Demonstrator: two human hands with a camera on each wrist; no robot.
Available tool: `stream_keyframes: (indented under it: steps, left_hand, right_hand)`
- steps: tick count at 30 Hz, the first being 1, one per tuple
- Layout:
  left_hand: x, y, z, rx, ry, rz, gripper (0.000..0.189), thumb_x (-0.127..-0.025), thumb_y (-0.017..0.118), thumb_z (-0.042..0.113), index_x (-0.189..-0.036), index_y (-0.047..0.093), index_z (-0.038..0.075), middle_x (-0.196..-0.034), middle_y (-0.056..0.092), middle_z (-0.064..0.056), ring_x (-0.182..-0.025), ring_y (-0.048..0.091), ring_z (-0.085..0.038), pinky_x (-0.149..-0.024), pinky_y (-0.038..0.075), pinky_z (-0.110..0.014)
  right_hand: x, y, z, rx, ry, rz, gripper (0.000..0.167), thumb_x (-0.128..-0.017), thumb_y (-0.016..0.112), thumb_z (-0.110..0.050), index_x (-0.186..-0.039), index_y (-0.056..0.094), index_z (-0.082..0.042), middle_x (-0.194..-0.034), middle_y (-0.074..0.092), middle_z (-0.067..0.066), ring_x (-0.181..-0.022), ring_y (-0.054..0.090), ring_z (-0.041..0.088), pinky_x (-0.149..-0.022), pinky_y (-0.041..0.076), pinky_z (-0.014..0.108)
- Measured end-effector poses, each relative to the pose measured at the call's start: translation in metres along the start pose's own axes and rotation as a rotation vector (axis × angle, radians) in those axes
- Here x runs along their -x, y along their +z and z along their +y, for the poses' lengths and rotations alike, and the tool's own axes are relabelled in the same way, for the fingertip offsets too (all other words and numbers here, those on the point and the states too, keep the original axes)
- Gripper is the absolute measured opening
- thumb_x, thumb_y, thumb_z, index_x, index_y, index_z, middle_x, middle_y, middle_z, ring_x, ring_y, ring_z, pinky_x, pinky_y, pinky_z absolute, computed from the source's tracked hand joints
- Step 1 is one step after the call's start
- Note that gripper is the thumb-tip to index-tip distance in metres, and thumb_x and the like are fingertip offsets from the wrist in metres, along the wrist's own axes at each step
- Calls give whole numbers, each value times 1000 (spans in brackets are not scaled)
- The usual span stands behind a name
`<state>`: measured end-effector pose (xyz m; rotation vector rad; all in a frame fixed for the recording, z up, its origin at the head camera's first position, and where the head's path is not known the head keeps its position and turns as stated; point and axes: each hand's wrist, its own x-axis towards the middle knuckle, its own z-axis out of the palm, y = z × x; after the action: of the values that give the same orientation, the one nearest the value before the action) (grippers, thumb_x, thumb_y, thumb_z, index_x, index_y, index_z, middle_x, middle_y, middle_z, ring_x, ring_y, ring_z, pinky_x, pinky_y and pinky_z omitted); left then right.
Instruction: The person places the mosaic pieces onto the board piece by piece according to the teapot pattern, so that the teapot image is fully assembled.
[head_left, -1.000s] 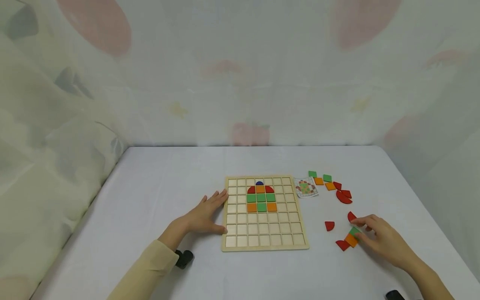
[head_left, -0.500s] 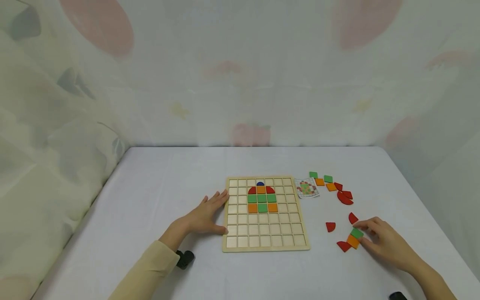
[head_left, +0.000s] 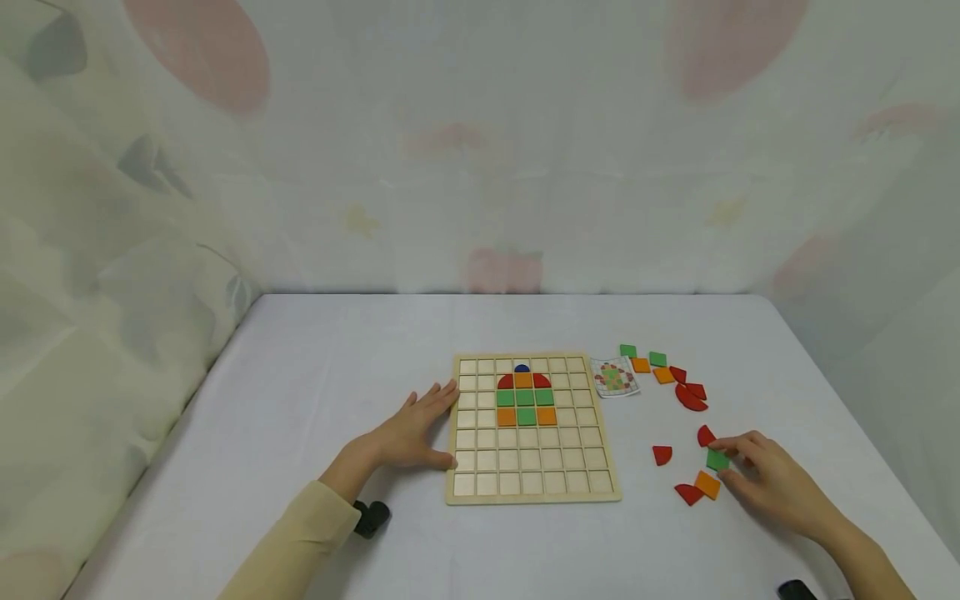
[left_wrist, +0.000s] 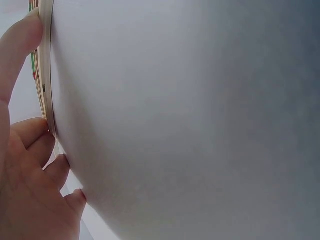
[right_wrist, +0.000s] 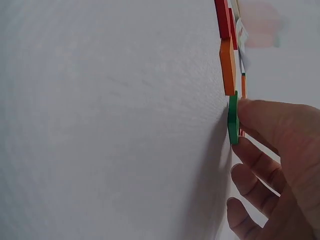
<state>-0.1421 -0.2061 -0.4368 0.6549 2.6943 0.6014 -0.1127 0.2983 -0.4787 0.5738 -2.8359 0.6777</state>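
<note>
Green tile [head_left: 717, 460] in right grip [head_left: 770, 485]

Pale square grid board [head_left: 531, 460]: bare wood, smooth, matt. Green square tile [head_left: 717, 460], orange square tile [head_left: 707, 485], red quarter-round tile [head_left: 662, 455]: smooth, low sheen; painted wood or plastic, can't tell. White printed card [head_left: 614, 377]: thin paper. White tabletop cover [head_left: 360, 358]: matt cloth. Beige sleeve [head_left: 292, 542]: matt cloth. Patterned drape at left [head_left: 112, 333]: wrinkled fabric.

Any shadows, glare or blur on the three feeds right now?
Head view: soft light, no strong glare, little fine detail on the small white printed card; left wrist: the white table surface darkens toward the picture's upper right; right wrist: a soft-edged shadow runs alongside the green square tile and right hand.
</note>
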Motion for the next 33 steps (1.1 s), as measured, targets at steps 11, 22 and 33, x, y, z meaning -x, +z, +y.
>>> stream_keyframes:
  steps: [11,22,33]
  left_hand:
    - [0,2,0,-2,-7,0,103,-69,77,43,-147,20,6,-155,12,-5,-142,10,-29,-111,6,-55]
    - [0,-1,2,-14,-22,-4,102,-70,77,42,-147,20,7,-155,12,-4,-142,10,-28,-112,6,-54]
    - [0,-1,1,-9,-13,-7,102,-70,77,40,-147,20,6,-155,12,-6,-141,11,-29,-112,6,-54]
  right_hand:
    - [-1,2,0,21,-15,8,38,-62,79,-1,-96,65,-11,-86,55,-5,-74,44,3,-59,47,18]
    - [-10,-3,-9,2,-4,-14,38,-65,80,-5,-97,64,-14,-89,55,-4,-76,44,7,-60,46,18]
    - [-34,4,-38,-53,-29,-48,36,-69,78,-6,-101,63,-16,-92,55,-6,-82,51,12,-65,51,20]
